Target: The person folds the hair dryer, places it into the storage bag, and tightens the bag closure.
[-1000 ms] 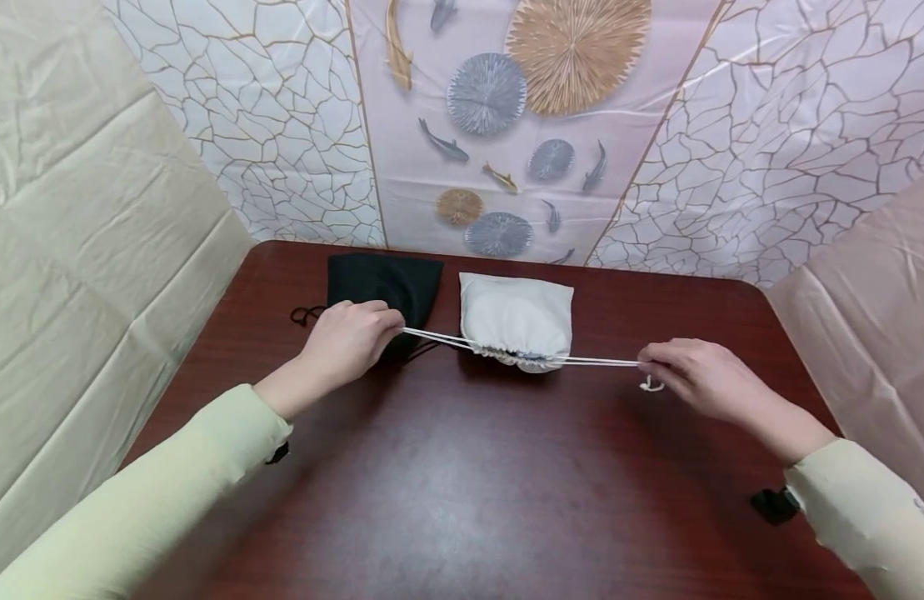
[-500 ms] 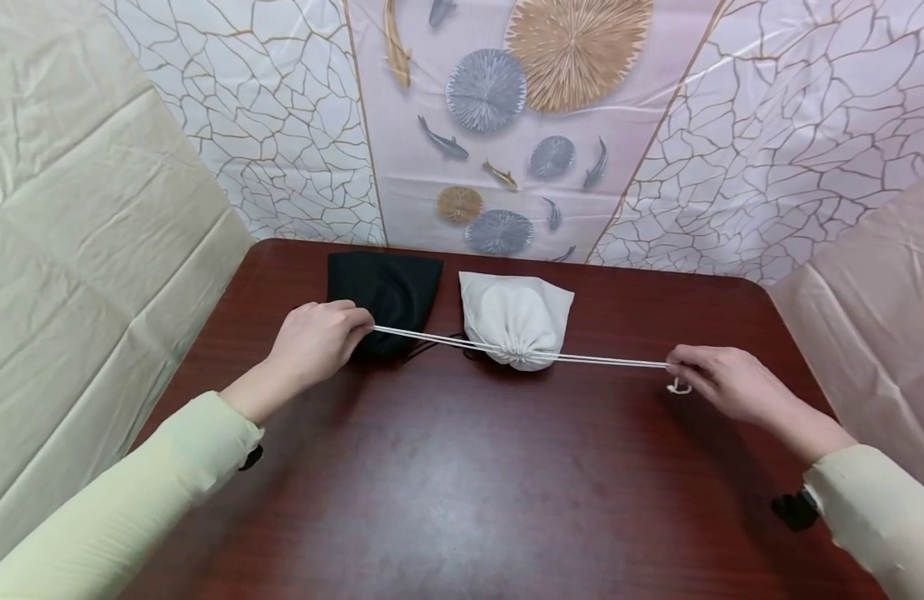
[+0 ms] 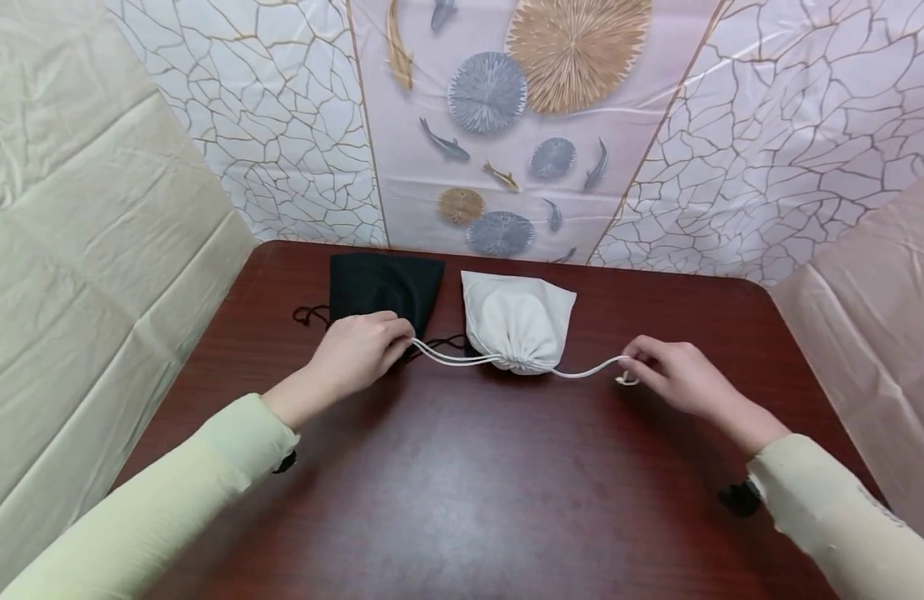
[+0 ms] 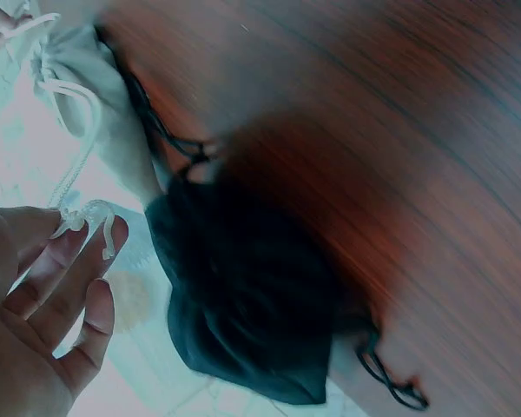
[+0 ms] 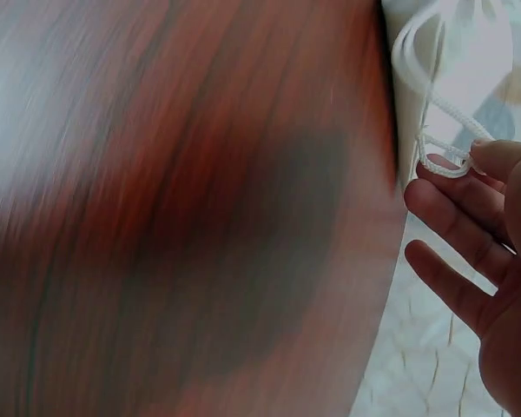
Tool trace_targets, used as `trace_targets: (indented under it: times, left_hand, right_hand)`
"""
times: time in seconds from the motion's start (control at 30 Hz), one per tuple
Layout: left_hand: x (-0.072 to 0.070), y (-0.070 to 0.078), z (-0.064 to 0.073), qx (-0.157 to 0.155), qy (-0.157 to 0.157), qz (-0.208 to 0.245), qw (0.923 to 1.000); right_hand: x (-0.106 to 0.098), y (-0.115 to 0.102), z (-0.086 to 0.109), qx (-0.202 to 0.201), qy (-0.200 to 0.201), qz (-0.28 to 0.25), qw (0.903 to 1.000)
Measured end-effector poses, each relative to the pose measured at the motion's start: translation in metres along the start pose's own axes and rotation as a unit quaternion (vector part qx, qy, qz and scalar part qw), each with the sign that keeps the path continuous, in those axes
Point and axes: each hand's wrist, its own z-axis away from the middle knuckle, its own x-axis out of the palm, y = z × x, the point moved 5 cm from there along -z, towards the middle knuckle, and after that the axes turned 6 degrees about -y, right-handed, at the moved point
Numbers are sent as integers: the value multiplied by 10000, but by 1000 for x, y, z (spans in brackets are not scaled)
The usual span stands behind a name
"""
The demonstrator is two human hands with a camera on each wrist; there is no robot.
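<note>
A white drawstring bag (image 3: 517, 312) lies on the table with its mouth gathered into tight pleats toward the person. From the left of the mouth a slack white drawstring (image 3: 454, 361) runs to my left hand (image 3: 360, 350), which pinches it between thumb and fingers. In the left wrist view its knotted end (image 4: 74, 217) shows at the fingertips. On the other side my right hand (image 3: 675, 371) pinches the right drawstring (image 3: 581, 374), whose looped end (image 5: 447, 163) hangs below the thumb. Behind my left hand lies a black drawstring bag (image 3: 387, 283), partly covered by that hand.
Black cords (image 3: 312, 313) stick out on both sides of the black bag. The dark red wooden table (image 3: 462, 483) reaches back to a patterned cloth backdrop (image 3: 499, 150). Pale cloth walls (image 3: 64, 208) hang at the left and right.
The bag's mouth was pulled from loosely open to fully gathered as my hands drew apart. Since then both hands have moved back inward, and the taut white drawstrings have gone slack.
</note>
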Motion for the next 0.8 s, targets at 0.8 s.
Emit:
trace_targets:
  times: [0.8]
  left_hand:
    - [50,25,-50,-311,-733,-429,9959]
  right_hand:
    - [19,-15,-44,289,-630,-213,9974]
